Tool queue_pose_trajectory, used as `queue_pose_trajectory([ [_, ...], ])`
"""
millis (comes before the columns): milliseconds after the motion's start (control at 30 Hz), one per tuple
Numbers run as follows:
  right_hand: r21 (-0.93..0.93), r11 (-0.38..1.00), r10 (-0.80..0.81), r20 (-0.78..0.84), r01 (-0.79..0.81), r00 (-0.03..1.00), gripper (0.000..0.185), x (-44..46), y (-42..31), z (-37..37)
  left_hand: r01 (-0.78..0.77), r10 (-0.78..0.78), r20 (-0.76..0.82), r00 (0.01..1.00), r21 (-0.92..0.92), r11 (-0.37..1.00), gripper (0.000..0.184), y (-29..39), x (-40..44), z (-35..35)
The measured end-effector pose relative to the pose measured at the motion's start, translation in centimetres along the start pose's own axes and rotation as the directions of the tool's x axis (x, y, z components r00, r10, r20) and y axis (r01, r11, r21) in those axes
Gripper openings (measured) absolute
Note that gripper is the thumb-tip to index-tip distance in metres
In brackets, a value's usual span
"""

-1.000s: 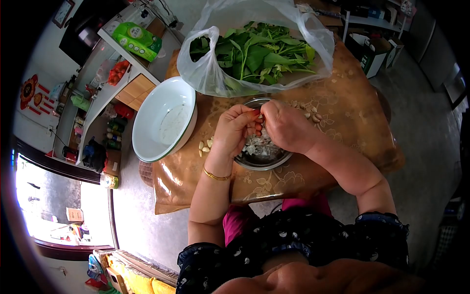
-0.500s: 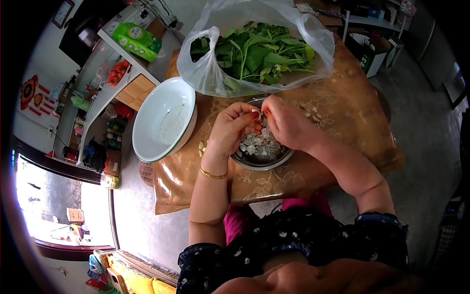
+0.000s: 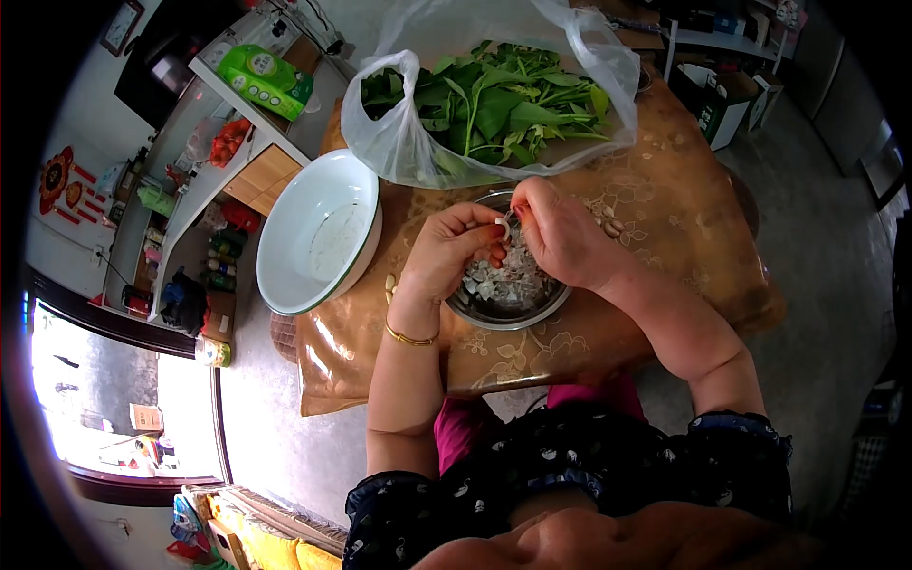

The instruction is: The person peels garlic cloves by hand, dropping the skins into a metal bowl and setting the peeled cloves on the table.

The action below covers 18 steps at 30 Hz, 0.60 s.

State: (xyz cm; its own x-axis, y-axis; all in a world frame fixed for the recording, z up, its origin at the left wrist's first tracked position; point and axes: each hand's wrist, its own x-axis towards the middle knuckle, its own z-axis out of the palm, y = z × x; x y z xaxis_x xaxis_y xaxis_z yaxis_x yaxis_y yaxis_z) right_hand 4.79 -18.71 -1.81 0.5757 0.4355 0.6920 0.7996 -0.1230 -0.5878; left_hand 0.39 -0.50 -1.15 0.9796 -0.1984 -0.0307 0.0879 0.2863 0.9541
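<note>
1 pale garlic clove at the fingertips of the left grip

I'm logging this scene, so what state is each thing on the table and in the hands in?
Translucent plastic bag: open, holding green leaves
White round basin with green rim: upright, specks inside
Round steel bowl: upright, partly filled with papery skins
Small pale clove: pinched by the left hand
Right hand: fingers bent, beside the clove

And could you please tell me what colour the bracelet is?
The bracelet is gold, best seen in the head view.
</note>
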Motion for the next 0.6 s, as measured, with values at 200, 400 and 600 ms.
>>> queue_pose_trajectory([
  [200, 0.062, 0.998, 0.031, -0.043, -0.028, 0.999, 0.014, 0.2, 0.0, -0.1, 0.005, -0.004, -0.010, 1.000, 0.074, 0.997, 0.013, -0.1, 0.1, -0.2],
  [400, 0.149, 0.975, 0.162, 0.029, -0.165, 0.986, 0.017, 0.4, -0.5, -0.6, -0.029, 0.022, -0.043, 0.999, -0.177, 0.984, 0.013, -0.1, 0.4, -0.8],
  [600, 0.067, 0.998, -0.007, 0.041, 0.004, 0.999, 0.016, 0.1, 0.9, 0.3, -0.027, 0.021, -0.021, 1.000, -0.311, 0.950, 0.014, -0.1, 0.5, -0.5],
])
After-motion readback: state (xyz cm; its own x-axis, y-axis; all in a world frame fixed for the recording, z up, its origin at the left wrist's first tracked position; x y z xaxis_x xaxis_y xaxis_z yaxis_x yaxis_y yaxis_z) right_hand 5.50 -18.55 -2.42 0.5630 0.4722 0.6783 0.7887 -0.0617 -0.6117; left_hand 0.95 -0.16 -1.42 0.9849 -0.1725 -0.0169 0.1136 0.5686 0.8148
